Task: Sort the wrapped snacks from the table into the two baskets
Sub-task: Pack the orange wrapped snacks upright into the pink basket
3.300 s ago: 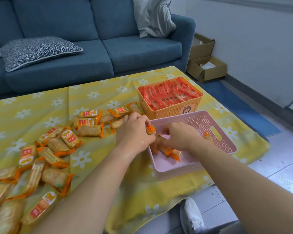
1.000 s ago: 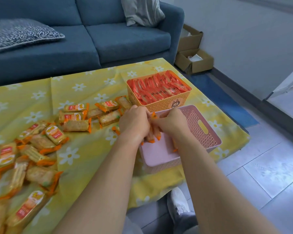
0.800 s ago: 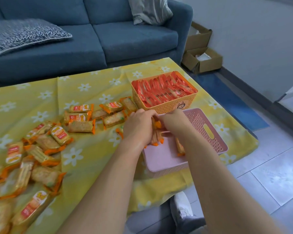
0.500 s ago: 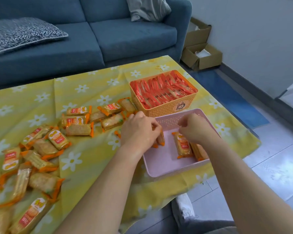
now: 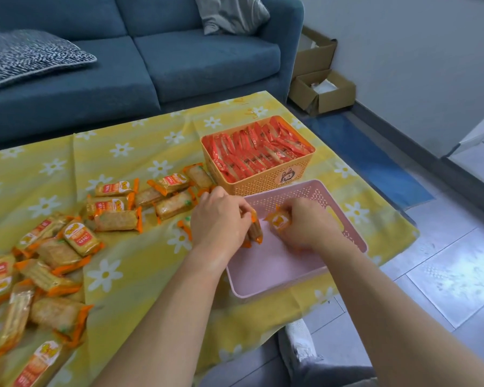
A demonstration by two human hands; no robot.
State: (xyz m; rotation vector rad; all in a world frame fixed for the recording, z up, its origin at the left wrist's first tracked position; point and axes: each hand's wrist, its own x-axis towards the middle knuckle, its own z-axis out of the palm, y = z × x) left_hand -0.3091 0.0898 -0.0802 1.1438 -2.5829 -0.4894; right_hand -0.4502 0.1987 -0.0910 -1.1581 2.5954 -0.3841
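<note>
Snacks lie loose on the counter, left of the pink basket. Left grip clasps one packet at its left wall; right grip pinches another packet inside it.

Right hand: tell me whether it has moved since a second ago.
Yes. The right hand has shifted rightward, away from the pink basket's left wall toward its middle, where it pinches a wrapped snack.

Orange basket full of red snacks; pink basket beside (2 packs inside); loose packs left.
</note>
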